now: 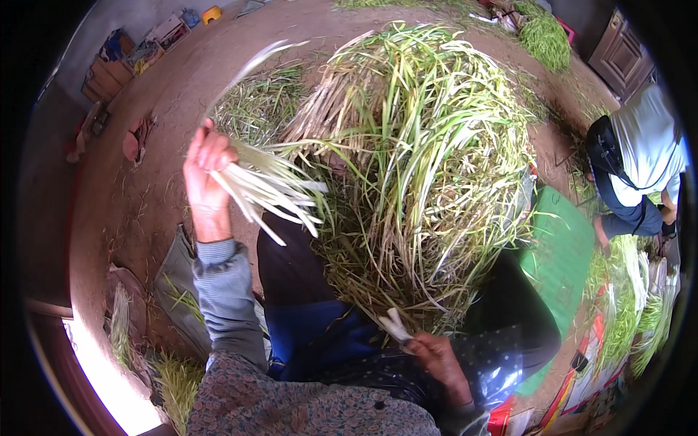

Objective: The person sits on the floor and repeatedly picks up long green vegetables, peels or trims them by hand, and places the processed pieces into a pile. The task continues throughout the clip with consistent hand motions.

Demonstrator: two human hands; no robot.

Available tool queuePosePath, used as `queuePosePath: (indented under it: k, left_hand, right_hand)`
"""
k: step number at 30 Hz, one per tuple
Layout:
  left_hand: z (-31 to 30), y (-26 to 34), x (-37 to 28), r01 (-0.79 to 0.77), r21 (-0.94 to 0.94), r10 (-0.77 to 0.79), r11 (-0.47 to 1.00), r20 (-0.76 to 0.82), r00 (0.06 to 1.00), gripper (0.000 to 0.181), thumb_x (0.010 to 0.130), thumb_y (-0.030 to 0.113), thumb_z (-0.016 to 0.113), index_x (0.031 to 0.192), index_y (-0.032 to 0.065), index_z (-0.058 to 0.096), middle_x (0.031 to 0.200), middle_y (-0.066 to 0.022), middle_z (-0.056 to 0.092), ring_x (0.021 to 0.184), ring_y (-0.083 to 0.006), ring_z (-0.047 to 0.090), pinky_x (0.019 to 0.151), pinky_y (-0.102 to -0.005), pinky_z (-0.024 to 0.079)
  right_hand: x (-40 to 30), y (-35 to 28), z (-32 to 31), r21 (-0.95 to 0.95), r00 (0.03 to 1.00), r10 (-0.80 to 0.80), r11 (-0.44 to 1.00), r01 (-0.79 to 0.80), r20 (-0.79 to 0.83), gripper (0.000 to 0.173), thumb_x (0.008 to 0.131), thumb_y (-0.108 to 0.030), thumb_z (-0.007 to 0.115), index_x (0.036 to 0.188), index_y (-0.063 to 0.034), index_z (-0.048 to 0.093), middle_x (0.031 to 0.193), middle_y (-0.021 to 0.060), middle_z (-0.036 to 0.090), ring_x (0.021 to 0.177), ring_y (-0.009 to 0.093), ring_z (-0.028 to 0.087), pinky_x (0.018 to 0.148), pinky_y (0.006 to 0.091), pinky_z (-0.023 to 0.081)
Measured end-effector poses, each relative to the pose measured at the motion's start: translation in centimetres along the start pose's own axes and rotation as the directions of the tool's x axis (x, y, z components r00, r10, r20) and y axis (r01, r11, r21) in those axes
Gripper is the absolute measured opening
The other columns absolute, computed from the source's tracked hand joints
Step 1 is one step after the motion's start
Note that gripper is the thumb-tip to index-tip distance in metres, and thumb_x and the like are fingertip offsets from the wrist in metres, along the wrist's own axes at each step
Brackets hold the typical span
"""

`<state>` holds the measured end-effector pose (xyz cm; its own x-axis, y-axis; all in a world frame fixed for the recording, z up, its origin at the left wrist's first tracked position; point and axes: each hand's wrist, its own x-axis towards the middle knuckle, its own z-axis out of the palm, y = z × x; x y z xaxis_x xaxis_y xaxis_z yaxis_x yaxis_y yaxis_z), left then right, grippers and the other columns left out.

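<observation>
My left hand (pixel 210 155) is raised at the left and closed around a bunch of pale stalks (pixel 262 185). Their white ends fan out to the right, and thin leaf tips rise above the hand. Low in the middle, over my lap, my right hand (pixel 436 359) grips a small white object (pixel 395 324) with a forked end. What that object is cannot be made out. In front of me lies a large heap of long green and yellowing leafy stalks (pixel 425 141), with dry brown ones along its left side.
A green board or mat (pixel 561 245) lies right of the heap. Beyond it a bent-over person (pixel 643 152) is near sorted bundles of stalks (pixel 621 294). Loose leaf scraps (pixel 262 103) cover the floor behind my left hand. Cardboard boxes (pixel 106 76) and a yellow stool (pixel 211 14) stand by the wall.
</observation>
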<state>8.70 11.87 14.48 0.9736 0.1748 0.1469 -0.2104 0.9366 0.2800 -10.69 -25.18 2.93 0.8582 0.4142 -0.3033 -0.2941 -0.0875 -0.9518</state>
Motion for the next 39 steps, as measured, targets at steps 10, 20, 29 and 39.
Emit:
queuePosePath:
  k: [10,20,29,39]
  left_hand:
    - [-4.8,-11.0,-8.8,0.494,0.211,-0.485,0.843,-0.100,0.869,0.027,0.088,0.027,0.047,0.098,0.0026,0.052,0.044,0.0061,0.031,0.037,-0.0050,0.028,0.034,-0.0198,0.026]
    - [-1.3,-12.5,-12.5,0.528,0.451,-0.482,0.719,-0.223,0.847,0.018,0.088,0.019,0.043,0.079,0.0047,0.049,0.046,0.0038,0.032,0.039,-0.0070,0.029,0.038,-0.0222,0.025]
    - [-2.4,-17.6,-13.3,0.544,0.625,-0.486,0.560,-0.283,0.827,0.016,0.080,0.010,0.058,0.091,-0.0002,0.051,0.053,-0.0018,0.047,0.041,-0.0094,0.044,0.039,-0.0220,0.034]
    - [-0.5,-16.1,-14.9,0.453,0.751,-0.471,0.481,-0.215,0.856,0.016,0.079,0.006,0.061,0.087,-0.0008,0.050,0.062,-0.0030,0.049,0.042,-0.0073,0.044,0.037,-0.0205,0.034]
  right_hand:
    - [11.8,-0.2,-2.6,-0.788,0.744,-0.564,0.610,0.081,-0.360,0.016,0.078,-0.018,0.059,0.089,-0.0063,0.060,0.069,0.0157,0.060,0.054,0.025,0.057,0.051,0.0354,0.046]
    - [7.9,-3.4,-1.7,-0.052,0.852,-0.327,0.940,0.336,-0.410,0.004,0.079,0.000,0.056,0.076,-0.0034,0.057,0.054,-0.0012,0.052,0.043,0.002,0.045,0.037,0.0180,0.034]
    - [7.7,-3.9,0.1,-0.501,0.872,-0.462,0.799,0.332,-0.159,0.010,0.073,-0.003,0.062,0.082,-0.0012,0.057,0.073,0.0141,0.059,0.059,0.030,0.058,0.053,0.0324,0.046]
    - [5.4,-6.2,-0.2,-0.290,0.867,-0.455,0.874,0.390,-0.204,0.015,0.079,-0.012,0.059,0.087,0.0007,0.058,0.080,0.0079,0.057,0.073,0.017,0.055,0.065,0.0293,0.044]
